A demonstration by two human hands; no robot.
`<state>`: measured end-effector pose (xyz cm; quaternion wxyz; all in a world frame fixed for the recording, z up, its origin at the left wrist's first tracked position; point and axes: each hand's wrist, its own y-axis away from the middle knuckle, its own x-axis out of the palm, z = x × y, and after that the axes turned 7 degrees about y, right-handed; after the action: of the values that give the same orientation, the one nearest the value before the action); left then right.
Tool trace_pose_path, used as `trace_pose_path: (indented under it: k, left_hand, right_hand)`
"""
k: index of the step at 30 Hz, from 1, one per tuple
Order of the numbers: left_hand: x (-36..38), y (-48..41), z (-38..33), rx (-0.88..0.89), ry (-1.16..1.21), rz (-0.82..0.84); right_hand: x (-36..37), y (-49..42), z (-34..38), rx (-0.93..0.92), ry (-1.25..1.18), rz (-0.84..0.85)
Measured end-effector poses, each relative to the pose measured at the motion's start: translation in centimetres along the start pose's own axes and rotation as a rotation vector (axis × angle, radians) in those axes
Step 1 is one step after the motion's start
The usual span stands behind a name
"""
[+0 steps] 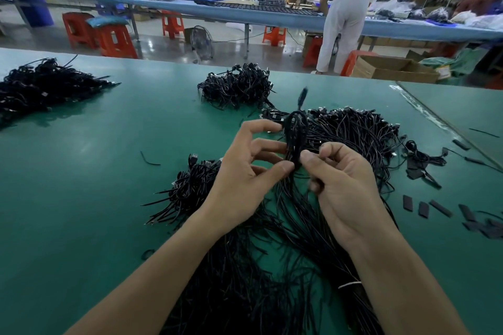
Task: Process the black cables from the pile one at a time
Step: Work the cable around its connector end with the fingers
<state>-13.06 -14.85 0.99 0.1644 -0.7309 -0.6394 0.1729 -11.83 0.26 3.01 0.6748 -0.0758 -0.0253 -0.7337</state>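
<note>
Loose cable pile [245, 280]: black, fanned across the table's near edge at 6 o'clock, passing under both forearms — a white tie [349, 285] shows on it beside the right forearm.
Held cable [295, 139]: one black cable folded into a tall narrow loop, raised above the pile at centre; its blurred connector end [302, 95] sticks up at 12 o'clock.
Left hand [245, 171]: at 9 o'clock of the loop, thumb tip pressed to its lower end, fingers spread and bent, their tips against its side.
Right hand [345, 185]: at 3 o'clock of the loop, thumb and forefinger pinching its lower end, other fingers curled — their contents too blurred to tell.
Connector-ended pile [362, 130]: just behind the hands, at 2 o'clock.
Small heap [190, 185]: touching the left wrist, at 9 o'clock.
Bundled heap [239, 87]: far side, at 12 o'clock.
Large heap [40, 87]: well apart, at 10 o'clock.
Black sleeve pieces [424, 208]: scattered at 3 o'clock.
Table [81, 171]: green, glossy.
Background: orange stools [117, 41], floor fan [201, 41], cardboard box [392, 68], a standing person [344, 13] at a long blue bench.
</note>
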Motion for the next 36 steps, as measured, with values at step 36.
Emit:
trace_pose_path:
  k: [36]
  left_hand:
    - [0.0, -0.2, 0.0, -0.120, 0.144, 0.007]
  right_hand:
    - [-0.8, -0.4, -1.1, -0.189, 0.313, 0.133]
